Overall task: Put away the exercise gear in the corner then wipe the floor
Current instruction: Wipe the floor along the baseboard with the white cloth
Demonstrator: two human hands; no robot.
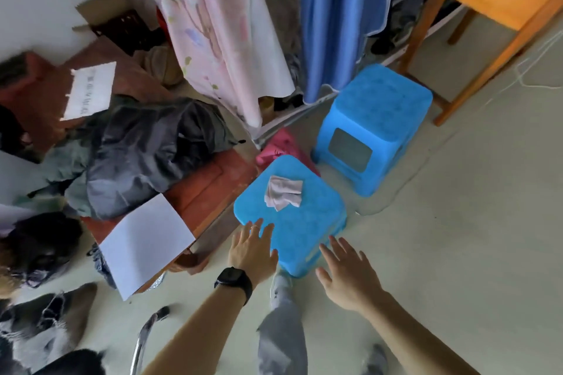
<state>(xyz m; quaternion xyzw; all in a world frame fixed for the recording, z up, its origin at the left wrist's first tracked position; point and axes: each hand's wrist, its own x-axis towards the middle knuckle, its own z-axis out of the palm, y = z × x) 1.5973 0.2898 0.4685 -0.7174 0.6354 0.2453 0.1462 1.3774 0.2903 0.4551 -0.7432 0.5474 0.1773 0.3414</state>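
left hand rests on the near-left edge of the nearer blue stool, right hand is just beside its right edge. the fingers are straight, released and grasping nothing, probably placed to lift it. the cloth lies on top.

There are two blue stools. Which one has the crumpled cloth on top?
The nearer stool, lower in the picture: the cloth lies on its seat. The farther stool has nothing on top.

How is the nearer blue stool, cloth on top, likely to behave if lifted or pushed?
The stool looks like hollow moulded plastic, so it is probably stiff and light for its size. On the smooth floor it would likely slide rather than tip, being squat. The crumpled cloth lies loose on top and may slip off if the stool tilts.
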